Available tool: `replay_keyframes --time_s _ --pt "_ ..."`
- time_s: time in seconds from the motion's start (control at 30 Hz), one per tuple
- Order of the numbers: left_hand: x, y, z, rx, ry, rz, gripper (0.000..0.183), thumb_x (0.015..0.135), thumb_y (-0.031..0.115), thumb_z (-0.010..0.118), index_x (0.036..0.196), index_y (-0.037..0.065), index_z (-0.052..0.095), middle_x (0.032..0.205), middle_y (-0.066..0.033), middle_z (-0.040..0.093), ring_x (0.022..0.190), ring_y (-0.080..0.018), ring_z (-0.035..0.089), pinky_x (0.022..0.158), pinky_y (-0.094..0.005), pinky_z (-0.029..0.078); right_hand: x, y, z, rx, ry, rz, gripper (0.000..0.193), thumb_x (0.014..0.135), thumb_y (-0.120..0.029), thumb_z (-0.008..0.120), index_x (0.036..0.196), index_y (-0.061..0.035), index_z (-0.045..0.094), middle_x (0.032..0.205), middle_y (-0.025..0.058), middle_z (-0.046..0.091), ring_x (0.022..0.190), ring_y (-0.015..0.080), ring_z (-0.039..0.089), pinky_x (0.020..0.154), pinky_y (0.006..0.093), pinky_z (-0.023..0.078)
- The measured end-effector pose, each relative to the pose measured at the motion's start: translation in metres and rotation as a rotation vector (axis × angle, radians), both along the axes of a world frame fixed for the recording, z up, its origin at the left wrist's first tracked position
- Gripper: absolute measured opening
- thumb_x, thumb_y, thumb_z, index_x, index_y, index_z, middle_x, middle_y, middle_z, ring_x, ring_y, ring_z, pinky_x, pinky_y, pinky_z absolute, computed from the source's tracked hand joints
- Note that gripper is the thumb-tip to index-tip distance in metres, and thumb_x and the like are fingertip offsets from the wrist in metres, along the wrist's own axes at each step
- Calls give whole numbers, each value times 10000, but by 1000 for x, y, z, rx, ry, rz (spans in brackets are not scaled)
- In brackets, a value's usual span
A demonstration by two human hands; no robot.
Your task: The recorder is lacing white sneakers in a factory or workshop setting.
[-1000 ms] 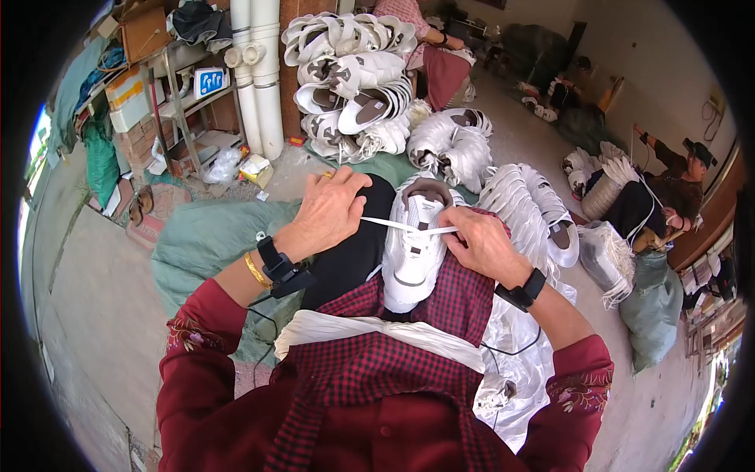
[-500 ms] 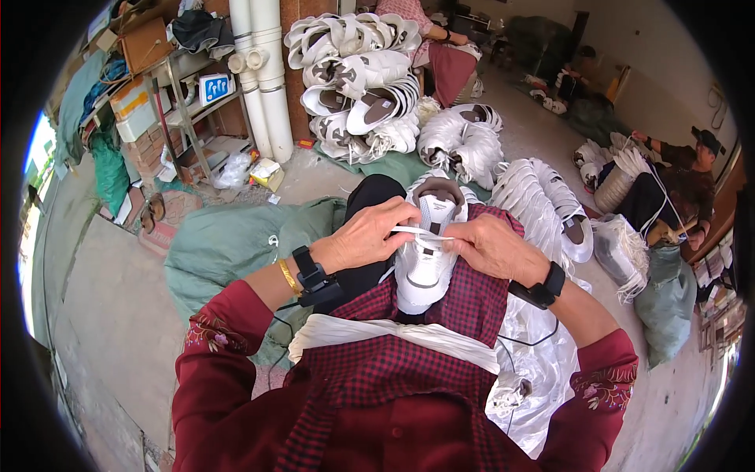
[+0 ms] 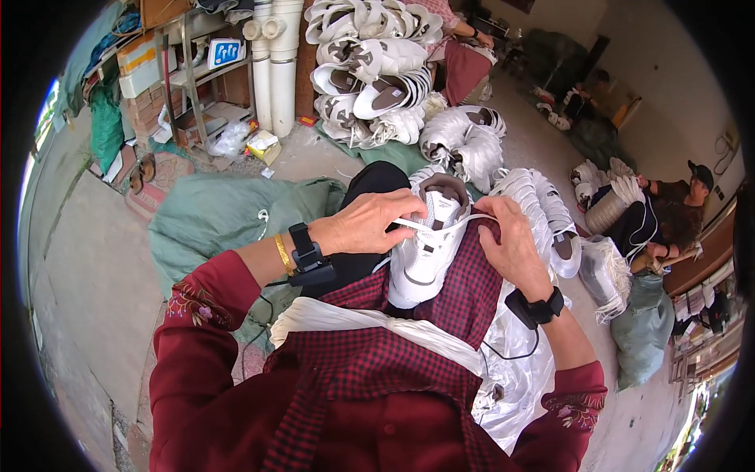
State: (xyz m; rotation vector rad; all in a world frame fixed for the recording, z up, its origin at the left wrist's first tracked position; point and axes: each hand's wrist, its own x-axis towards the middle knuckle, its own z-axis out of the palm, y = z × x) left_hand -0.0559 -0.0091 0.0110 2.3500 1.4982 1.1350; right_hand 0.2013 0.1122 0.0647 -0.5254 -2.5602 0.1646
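Observation:
A white sneaker (image 3: 413, 271) with a brown lining rests on my checked apron between my thighs, toe toward me. A white shoelace (image 3: 431, 231) crosses its front in a shallow curve, and each hand holds one end. My left hand (image 3: 370, 224) pinches the lace between thumb and fingers beside the shoe's left side. To the right of the shoe opening, my right hand (image 3: 511, 240) grips the other end with its fingertips, the hand slightly raised and curled. A bundle of white laces (image 3: 338, 316) lies across my lap below the toe.
Stacked white shoes (image 3: 377, 59) stand ahead, with more shoe rows (image 3: 535, 204) at my right. A green sack (image 3: 228, 212) lies at left, near a metal shelf (image 3: 193, 79) and white pipes (image 3: 281, 71). A co-worker (image 3: 676, 200) sits at far right; another person (image 3: 464, 55) is behind the stacks.
My hands have moved apart, the right one outward and up, drawing the lace into a wider span over the shoe. The whole view has tilted slightly.

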Motion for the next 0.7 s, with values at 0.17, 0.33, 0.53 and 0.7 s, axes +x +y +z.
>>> replay_keyframes --time_s 0.17,0.33,0.53,0.7 --pt "-4 2 5 -18 -12 -38 333 845 82 701 1165 57 614 1004 -96 604 897 -292 639 784 -387 520 -19 -23 -8 -8 -48 124 377 779 -2 676 1142 -46 582 1073 142 566 1079 348 557 922 460 432" --pt "-6 13 10 -75 25 -54 373 785 41 677 1153 58 618 890 -95 571 826 -275 613 742 -392 504 -32 -28 -5 1 -31 180 235 779 -44 712 1006 -36 649 1024 132 563 1040 336 558 868 467 446" --pt "-11 26 13 -119 13 -85 375 760 24 680 1128 75 636 822 -74 549 735 -257 583 666 -396 478 -51 -41 -22 54 -179 83 172 774 -154 796 873 -39 714 1003 135 621 1033 323 585 793 483 456" --pt "-10 26 9 -118 -19 -61 336 760 25 685 1090 79 654 814 -68 545 719 -242 578 646 -388 467 -64 -38 -24 9 -149 42 167 777 -130 793 852 -12 702 888 139 622 943 339 613 781 482 449"
